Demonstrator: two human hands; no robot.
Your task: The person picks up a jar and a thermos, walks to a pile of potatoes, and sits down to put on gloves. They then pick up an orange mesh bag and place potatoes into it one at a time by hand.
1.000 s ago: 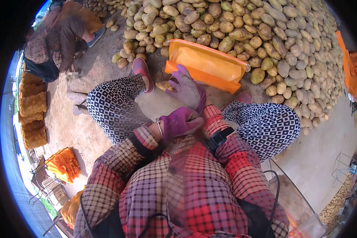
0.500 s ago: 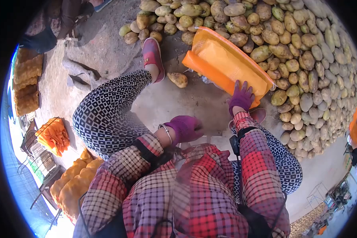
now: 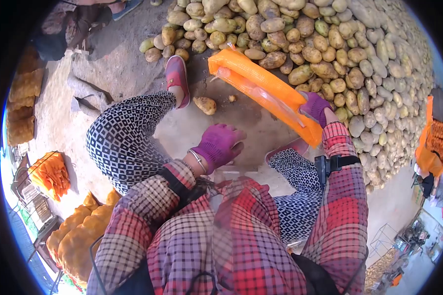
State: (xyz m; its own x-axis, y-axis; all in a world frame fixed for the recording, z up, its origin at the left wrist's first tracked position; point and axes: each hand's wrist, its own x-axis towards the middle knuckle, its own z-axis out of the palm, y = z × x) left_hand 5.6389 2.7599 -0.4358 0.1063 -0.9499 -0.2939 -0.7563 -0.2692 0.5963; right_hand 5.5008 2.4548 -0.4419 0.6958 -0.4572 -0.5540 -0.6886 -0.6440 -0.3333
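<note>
My right hand [image 3: 316,108], in a purple knit glove, is closed on the near right end of an orange woven sack [image 3: 261,88]. The sack is folded into a long strip, with clear plastic along its side, and is tilted over the ground beside the potato heap [image 3: 325,54]. My left hand [image 3: 219,146], gloved in purple too, hovers near my lap with loosely bent fingers a little apart and nothing in them. A single potato [image 3: 205,105] lies on the ground between my feet, and a small piece [image 3: 232,98] lies beside it.
Filled orange sacks [image 3: 81,236] and a bundle of orange sacks [image 3: 50,173] stand at the left. A grey cloth [image 3: 86,93] lies on the ground. Another person [image 3: 79,24] is at the upper left. More orange sacks [image 3: 435,140] are at the far right.
My right hand has gone from lying on the sack to gripping its end. The sack has lifted, tilted and narrowed, baring a small piece on the ground. My left hand has risen slightly leftward.
</note>
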